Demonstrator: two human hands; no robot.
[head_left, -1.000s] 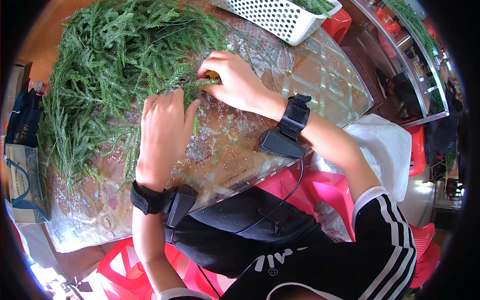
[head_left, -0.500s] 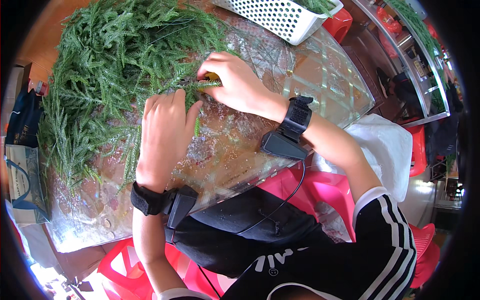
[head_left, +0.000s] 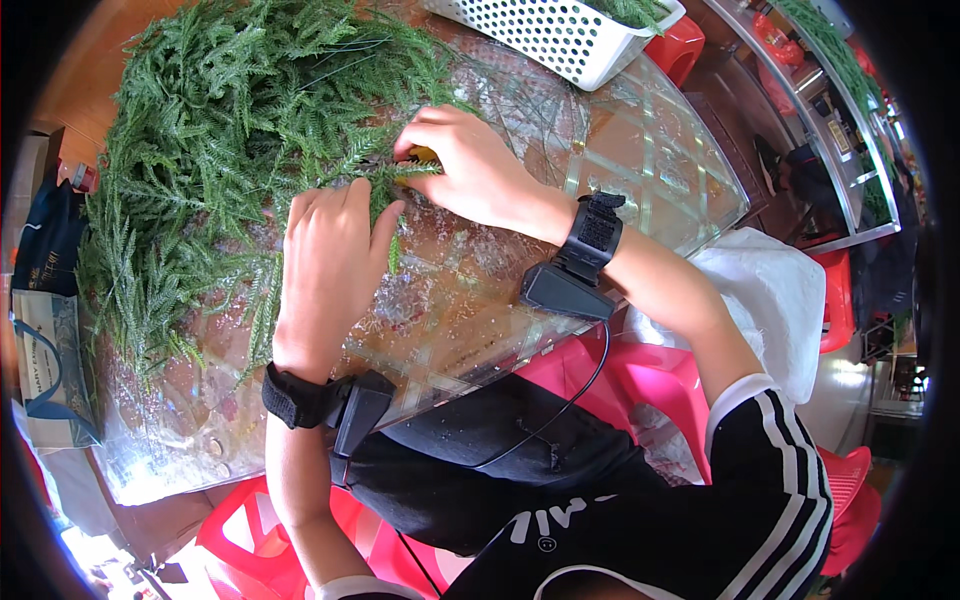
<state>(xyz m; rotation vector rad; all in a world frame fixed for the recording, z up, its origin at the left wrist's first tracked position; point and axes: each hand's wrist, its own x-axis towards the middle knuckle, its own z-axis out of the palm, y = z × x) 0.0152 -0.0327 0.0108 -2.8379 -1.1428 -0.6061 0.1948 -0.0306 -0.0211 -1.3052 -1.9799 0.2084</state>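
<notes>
A large heap of green artificial pine sprigs [head_left: 240, 110] covers the far left of the table. At its near right edge, my left hand [head_left: 332, 255] is closed on a pine sprig [head_left: 392, 250], part of which shows below the thumb; the fingertips are hidden behind the back of the hand. Just to the right, my right hand [head_left: 468, 165] is wrapped round a yellow-handled hand tool [head_left: 425, 155]. Its working end is lost among the greenery between the two hands, so its exact kind cannot be made out.
A clear cover dusted with white flecks lies over the table [head_left: 450, 320]. A white perforated basket [head_left: 570, 40] with more greenery stands at the far edge. Paper bags [head_left: 55, 370] are at the left, a pink stool [head_left: 650, 370] and white sack [head_left: 765, 300] at the right.
</notes>
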